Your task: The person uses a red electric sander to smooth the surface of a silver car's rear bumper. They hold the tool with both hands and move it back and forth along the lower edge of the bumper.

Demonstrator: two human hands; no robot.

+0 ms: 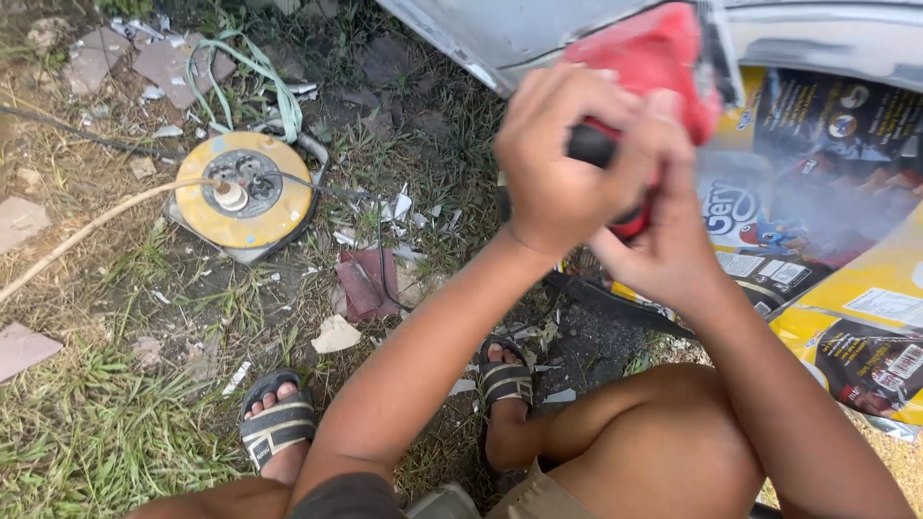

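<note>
Both my hands grip a red power tool (656, 53) with a black handle, blurred by motion, held against a grey car body panel (500, 34) at the top. My left hand (553, 159) wraps the black handle from the left. My right hand (663, 226) holds the tool from below and to the right. I squat with sandalled feet (277, 423) on the ground beneath the arms.
A yellow cable reel (245, 187) with a white plug and cord lies on the grass at left. Printed yellow and black sheets (846, 192) cover the panel at right. Broken tile pieces, litter and a black cable lie scattered on the ground.
</note>
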